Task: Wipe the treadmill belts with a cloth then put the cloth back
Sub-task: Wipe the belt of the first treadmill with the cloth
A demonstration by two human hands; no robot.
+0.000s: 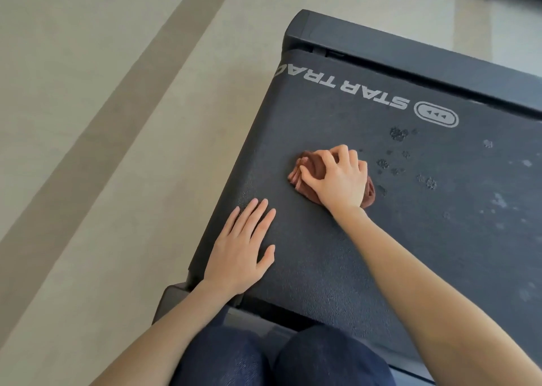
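Cloth (306,165): brown-red, bunched into a wad, sitting on the treadmill belt just below the STAR TRAC logo, pretty much mid-belt.
Right hand (337,177): planted on top of the cloth, fingers curled and clawing into the folds, palm pressing it down onto the belt. Only the left edge and a bit of the right edge of the cloth peek out from under it.
Left hand (242,250): flat on the belt, fingers stretched out and close together, thumb off to the side, gripping nothing. It's near the belt's left edge, down and left of the cloth, not touching it.
Treadmill belt (337,268): dark grey, textured, runs diagonally through the shot.
STAR TRAC logo (346,89): light grey lettering, upside down from this angle, with an oval badge at its right end.
Marks (399,133): dark speckly blotches on the belt just right of the cloth, plus paler smudgy patches (498,201) farther right.
Rear frame (381,45): dark end cover past the logo, at the far end of the belt.
Floor (88,121): beige, with a darker stripe, left of the belt.
Knees (278,359): dark blue trousers at the near end of the belt.
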